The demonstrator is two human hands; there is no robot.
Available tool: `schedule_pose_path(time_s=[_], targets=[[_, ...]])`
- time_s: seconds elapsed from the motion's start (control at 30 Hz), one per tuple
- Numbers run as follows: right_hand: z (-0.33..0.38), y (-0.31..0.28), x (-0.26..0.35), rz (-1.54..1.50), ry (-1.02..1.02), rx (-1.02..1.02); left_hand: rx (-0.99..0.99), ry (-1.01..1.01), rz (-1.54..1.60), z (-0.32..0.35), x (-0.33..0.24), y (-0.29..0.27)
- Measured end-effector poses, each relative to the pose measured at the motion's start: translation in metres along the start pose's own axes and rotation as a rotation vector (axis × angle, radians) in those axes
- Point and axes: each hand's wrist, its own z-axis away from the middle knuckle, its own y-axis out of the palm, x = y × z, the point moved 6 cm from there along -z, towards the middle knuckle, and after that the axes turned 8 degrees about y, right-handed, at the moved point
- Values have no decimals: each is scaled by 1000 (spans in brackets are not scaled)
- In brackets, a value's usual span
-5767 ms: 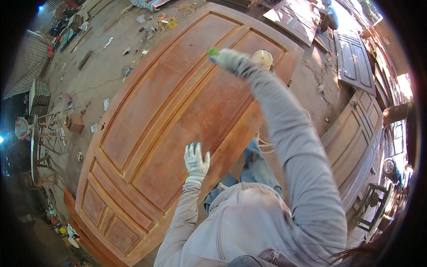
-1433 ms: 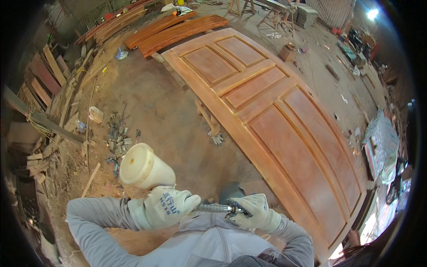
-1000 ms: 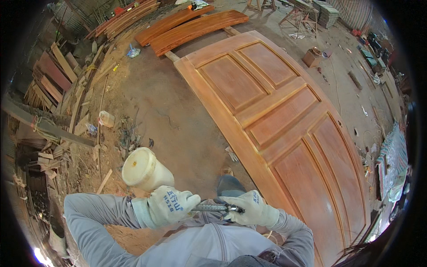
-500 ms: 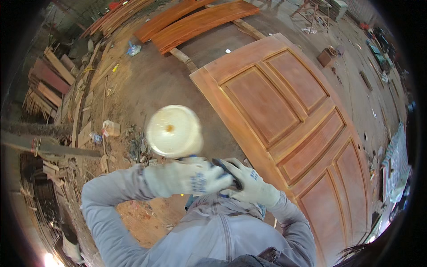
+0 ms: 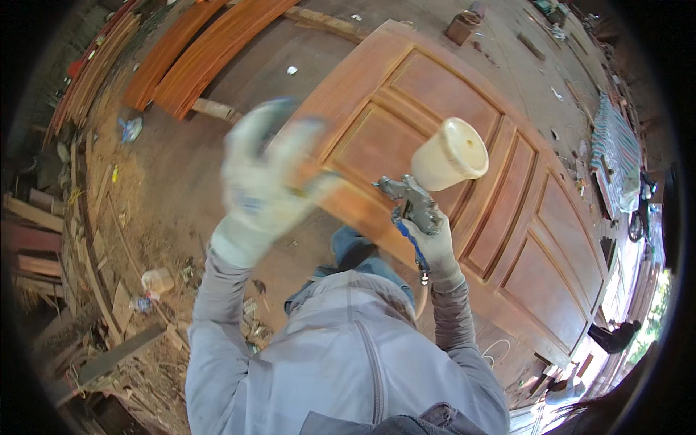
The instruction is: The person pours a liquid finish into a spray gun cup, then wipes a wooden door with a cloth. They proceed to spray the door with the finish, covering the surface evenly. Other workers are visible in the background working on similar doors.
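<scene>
Both arms rise from the lower edge in grey sleeves, elbows bent, both hands gloved. The left hand is lifted high and blurred, fingers spread and loosely curled, gripping nothing, its wrist above the left shoulder. The right hand sits lower and to the right of it, well apart, fist closed around a spray gun, forearm nearly upright.

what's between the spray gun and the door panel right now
Nothing visible. The spray gun, gripped in the right hand, hangs over the wooden door; the left hand is raised off to the side, empty.
</scene>
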Motion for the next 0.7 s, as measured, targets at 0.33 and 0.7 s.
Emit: schedule_pose_path(time_s=[0.33, 0.7], targets=[[-157, -104, 82, 56, -254, -536, 84, -1173, 498, 214, 160, 205], [-215, -1, 74, 37, -68, -485, 1127, -864, 1706, -105, 141, 397]])
